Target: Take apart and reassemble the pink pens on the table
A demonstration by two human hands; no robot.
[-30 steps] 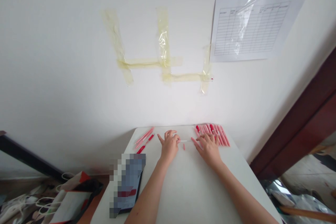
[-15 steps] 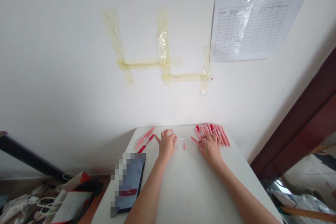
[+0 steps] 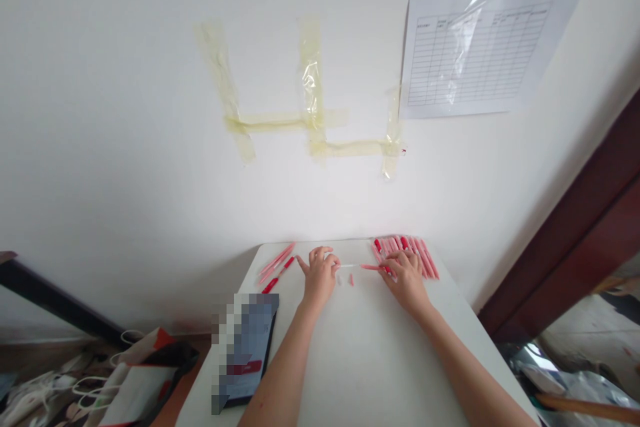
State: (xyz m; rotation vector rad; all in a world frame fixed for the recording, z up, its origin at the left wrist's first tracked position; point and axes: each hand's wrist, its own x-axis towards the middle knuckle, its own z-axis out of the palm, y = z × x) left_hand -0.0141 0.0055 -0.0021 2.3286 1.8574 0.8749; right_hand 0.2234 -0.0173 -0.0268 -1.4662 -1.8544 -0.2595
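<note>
Holding a thin white refill by one end, pinched shut in the left hand, with its outer fingers spread. Gripping a pink pen barrel in the closed thumb and fingers of the right hand, aligned end to end with the refill between both sets of fingertips; cannot tell whether touching. Having just below the left fingertips, on the white table, a small pale piece and, to its right, a small pink piece. Bordered just beyond the right fingers by a row of pens; just left of the left fingers, by a red-and-pink pen and slim pink tubes. Including, nearer than the left fingers, a partly pixelated, dark-edged device.
</note>
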